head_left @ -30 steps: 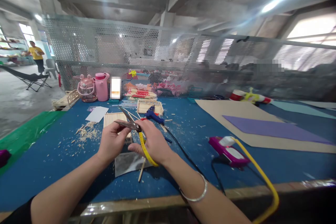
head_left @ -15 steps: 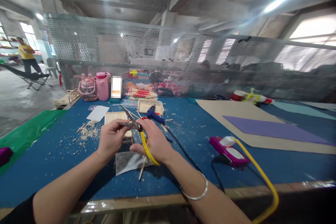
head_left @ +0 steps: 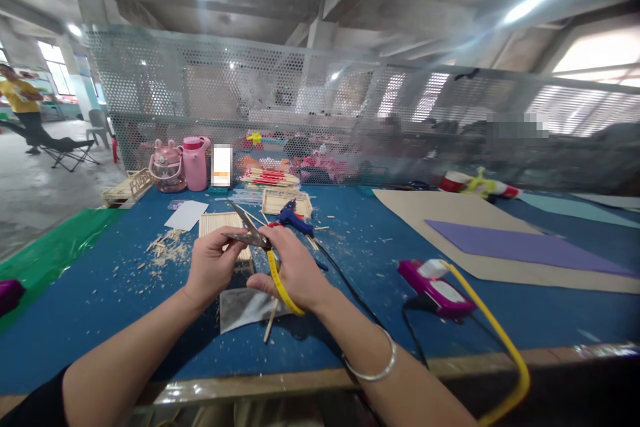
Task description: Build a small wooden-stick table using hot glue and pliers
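My right hand point(head_left: 295, 263) grips a pair of scissors point(head_left: 257, 239), its blades apart and pointing left. One handle loop is yellow with dark marks; a bit of red shows at the other. My left hand point(head_left: 213, 263) is closed in a pinch at the lower blade, and what lies between its fingertips is too small to make out. Beneath the hands are a panel of light wooden sticks point(head_left: 220, 221), partly hidden, a grey sheet point(head_left: 240, 312) and a loose wooden stick point(head_left: 271, 323). Just beyond the right hand lies a blue glue gun point(head_left: 295, 219).
Wood scraps point(head_left: 167, 250) litter the blue tabletop point(head_left: 360, 340) at left. A small stick frame point(head_left: 285, 203), pink bottle point(head_left: 195, 167) and stick bundles point(head_left: 270, 178) stand behind. At right are a purple power strip point(head_left: 437, 290) with a yellow cord and a purple sheet point(head_left: 510, 247).
A person in a yellow top in the background has moved left past the folding chair. My hands and the scissors hold nearly the same pose; the view has shifted slightly.
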`<state>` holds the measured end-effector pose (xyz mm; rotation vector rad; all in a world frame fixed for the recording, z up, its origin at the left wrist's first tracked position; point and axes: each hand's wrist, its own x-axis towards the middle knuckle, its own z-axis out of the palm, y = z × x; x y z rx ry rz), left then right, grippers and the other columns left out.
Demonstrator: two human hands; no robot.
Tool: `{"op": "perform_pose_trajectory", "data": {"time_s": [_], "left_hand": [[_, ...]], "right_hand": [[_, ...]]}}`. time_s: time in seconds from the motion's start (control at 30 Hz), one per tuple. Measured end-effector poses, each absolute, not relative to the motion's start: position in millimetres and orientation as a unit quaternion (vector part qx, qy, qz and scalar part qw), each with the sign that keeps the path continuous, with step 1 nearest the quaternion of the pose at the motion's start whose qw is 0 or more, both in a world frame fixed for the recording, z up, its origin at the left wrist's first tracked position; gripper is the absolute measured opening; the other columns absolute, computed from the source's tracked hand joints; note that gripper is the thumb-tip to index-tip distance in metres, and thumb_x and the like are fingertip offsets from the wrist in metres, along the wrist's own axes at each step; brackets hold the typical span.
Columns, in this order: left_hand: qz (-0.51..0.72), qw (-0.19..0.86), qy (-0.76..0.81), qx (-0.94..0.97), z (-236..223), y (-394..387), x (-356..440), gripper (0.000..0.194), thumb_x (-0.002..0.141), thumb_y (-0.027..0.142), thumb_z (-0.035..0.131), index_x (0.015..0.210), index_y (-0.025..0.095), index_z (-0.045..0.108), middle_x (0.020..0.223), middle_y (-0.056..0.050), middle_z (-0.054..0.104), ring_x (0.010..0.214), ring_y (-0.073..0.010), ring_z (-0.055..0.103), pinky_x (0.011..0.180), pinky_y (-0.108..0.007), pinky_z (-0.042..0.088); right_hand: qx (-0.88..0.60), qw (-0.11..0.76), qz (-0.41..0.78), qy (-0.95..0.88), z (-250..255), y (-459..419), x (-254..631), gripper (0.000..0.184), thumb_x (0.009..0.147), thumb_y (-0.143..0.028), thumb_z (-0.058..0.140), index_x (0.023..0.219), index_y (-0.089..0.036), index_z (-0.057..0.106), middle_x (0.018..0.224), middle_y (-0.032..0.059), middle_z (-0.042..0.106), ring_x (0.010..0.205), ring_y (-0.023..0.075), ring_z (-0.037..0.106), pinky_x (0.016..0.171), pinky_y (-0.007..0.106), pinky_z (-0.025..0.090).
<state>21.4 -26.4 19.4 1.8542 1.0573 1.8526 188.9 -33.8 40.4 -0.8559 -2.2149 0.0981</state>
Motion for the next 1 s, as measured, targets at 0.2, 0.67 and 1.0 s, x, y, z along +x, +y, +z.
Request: {"op": "perform_pose_trajectory", "data": {"time_s": [0.2, 0.67, 1.0], "left_hand": [[0.635, 0.134, 0.376, 0.662, 20.4, -27.7, 20.9, 0.012, 0.076, 0.023, 0.058, 0.079, 0.018, 0.068, 0.077, -0.004, 0.072, 0.071, -0.0157, 0.067, 0.068, -0.026, 0.053], [0.629, 0.095, 0.372, 0.676, 23.6, -30.0, 20.4, 0.014, 0.073, 0.014, 0.054, 0.078, 0.018, 0.066, 0.073, -0.003, 0.072, 0.066, -0.0139, 0.065, 0.062, -0.023, 0.052], [0.605, 0.069, 0.365, 0.705, 28.3, -32.5, 19.4, 0.019, 0.076, 0.015, 0.049, 0.079, 0.018, 0.067, 0.073, -0.003, 0.071, 0.065, -0.0134, 0.065, 0.061, -0.022, 0.051]], "right_hand": [[-0.343, 0.363, 0.029, -0.866, 41.2, -33.1, 189.2, 0.072, 0.066, -0.067, 0.057, 0.116, -0.015, 0.045, 0.101, 0.0119, 0.054, 0.093, 0.0257, 0.048, 0.083, 0.041, 0.041], [-0.364, 0.343, 0.01, -0.866, 46.4, -35.9, 189.3, 0.075, 0.062, -0.067, 0.06, 0.116, -0.017, 0.046, 0.098, 0.0104, 0.051, 0.092, 0.0258, 0.046, 0.082, 0.042, 0.039], [-0.364, 0.327, 0.002, -0.872, 50.1, -37.1, 190.6, 0.076, 0.06, -0.067, 0.061, 0.116, -0.018, 0.047, 0.098, 0.0095, 0.05, 0.091, 0.0256, 0.045, 0.082, 0.042, 0.038]]}}
